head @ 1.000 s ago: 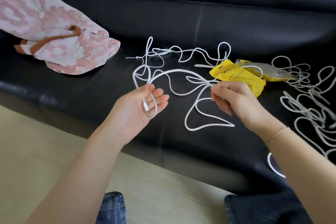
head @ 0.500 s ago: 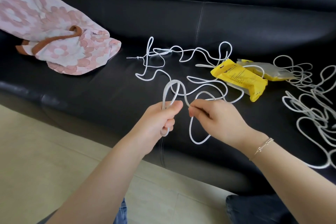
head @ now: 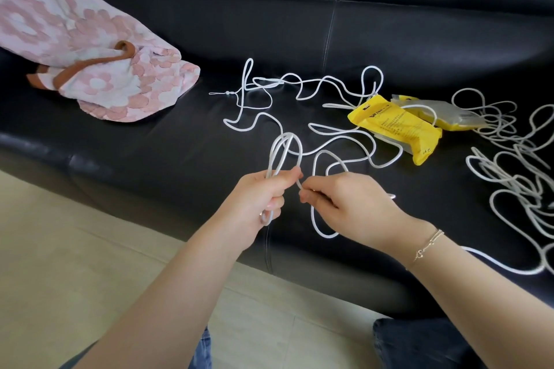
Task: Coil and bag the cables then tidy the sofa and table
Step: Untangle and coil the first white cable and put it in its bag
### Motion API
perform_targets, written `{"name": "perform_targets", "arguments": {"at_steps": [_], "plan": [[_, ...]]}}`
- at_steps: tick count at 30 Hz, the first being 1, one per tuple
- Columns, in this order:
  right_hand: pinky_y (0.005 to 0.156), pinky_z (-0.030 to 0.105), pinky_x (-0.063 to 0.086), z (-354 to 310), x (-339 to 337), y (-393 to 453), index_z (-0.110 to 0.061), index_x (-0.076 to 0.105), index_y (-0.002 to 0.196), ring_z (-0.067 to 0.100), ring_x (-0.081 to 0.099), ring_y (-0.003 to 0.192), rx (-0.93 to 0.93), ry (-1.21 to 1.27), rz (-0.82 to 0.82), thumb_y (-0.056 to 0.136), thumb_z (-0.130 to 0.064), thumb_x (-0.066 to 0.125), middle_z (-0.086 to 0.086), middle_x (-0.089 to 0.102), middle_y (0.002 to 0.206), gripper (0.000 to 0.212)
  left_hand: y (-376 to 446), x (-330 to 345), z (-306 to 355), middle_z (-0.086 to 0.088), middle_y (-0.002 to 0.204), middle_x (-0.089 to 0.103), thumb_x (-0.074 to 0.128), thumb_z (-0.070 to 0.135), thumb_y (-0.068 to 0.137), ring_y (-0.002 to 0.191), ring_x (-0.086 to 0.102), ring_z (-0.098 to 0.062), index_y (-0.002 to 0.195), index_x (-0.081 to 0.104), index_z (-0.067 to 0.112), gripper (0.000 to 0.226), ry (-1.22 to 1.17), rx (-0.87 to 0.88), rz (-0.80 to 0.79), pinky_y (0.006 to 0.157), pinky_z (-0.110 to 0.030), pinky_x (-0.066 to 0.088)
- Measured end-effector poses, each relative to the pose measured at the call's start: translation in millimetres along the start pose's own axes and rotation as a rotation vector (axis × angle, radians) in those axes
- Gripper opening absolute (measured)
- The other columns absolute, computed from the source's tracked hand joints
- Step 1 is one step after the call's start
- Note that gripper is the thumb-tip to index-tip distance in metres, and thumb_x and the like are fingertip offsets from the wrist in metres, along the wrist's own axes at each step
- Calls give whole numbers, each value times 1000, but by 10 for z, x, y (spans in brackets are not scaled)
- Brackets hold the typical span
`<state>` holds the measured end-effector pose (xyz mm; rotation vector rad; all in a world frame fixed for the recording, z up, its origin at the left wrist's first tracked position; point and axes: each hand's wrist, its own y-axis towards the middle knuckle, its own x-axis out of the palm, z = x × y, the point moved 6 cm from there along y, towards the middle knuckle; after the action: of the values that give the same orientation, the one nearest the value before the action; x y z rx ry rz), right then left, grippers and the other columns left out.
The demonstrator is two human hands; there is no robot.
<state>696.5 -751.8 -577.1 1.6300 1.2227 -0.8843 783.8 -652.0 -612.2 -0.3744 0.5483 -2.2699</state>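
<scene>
Now the left hand point(head: 263, 195) grips a second loop of white cable point(head: 284, 153); the right hand point(head: 338, 204) has closed in, pinching the next length (coiling barely begun).

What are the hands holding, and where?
Both hold the white cable: left hand grips its gathered loops, right hand pinches the next stretch beside them.

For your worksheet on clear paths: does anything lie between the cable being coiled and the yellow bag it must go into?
No separate object does. The left hand grips the coil; the right hand pinches the cable. Only that cable's own loose loops lie on the sofa before the yellow bag.
</scene>
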Motion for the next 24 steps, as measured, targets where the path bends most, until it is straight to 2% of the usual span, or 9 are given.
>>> {"name": "perform_targets", "arguments": {"at_steps": [3,5,7,8,12,16,19,21,24], "plan": [[53,23,30,28,-11,1,-17,53,65,16,40,49,-30,-3,-20,95,-40,42,-4,41,48,40,20,-45,38,6,53,28,61,27,96,45,28,-7,88,56,14,17,-72,-1,31,54,-23,23],[74,22,39,82,-24,11,-17,51,57,18,45,56,-63,5,-47,92,-42,44,-3,47,50,44,45,-114,74,5,54,38,56,25,99,47,39,-7,85,55,14,18,-171,-13,66,57,-22,29],[99,22,34,161,-54,17,-14,55,58,17,50,62,-61,65,-73,90,-40,46,-1,53,54,42,48,-161,102,0,62,48,54,23,100,54,50,-10,90,57,10,17,-221,-38,105,60,-23,36],[99,21,35,197,-69,11,-13,57,60,16,52,63,-46,83,-83,90,-41,45,-1,55,57,42,47,-170,102,-4,69,53,54,22,100,61,56,-13,94,58,8,17,-228,-45,121,62,-23,40],[61,31,44,262,-82,-34,-19,62,67,15,54,62,33,33,-109,92,-46,47,-2,57,61,40,8,-87,126,-13,101,69,46,20,103,92,69,-24,110,56,2,21,-319,-41,90,84,-33,53],[57,36,47,333,-65,-48,-12,61,65,18,54,57,156,-12,-186,88,-65,40,6,58,59,61,-37,-121,205,-9,79,73,45,19,104,78,73,-24,105,57,6,17,-484,-9,82,86,-38,55],[53,35,40,430,-61,-72,-6,52,57,18,45,48,271,37,-233,87,-67,46,9,47,52,68,5,-177,214,-1,66,57,45,21,104,62,63,-16,90,53,12,18,-513,15,55,87,-42,55],[51,33,31,434,-102,-84,-7,44,55,16,35,47,278,82,-234,88,-62,50,9,37,52,65,50,-214,205,1,60,45,45,22,104,55,48,-13,83,48,14,23,-550,15,63,79,-38,55],[57,33,33,445,-177,-93,-8,57,61,18,39,52,308,264,-234,93,-45,55,16,46,59,49,63,-275,206,4,54,36,45,23,105,47,34,-10,81,48,16,24,-516,26,165,48,-22,43]]}}
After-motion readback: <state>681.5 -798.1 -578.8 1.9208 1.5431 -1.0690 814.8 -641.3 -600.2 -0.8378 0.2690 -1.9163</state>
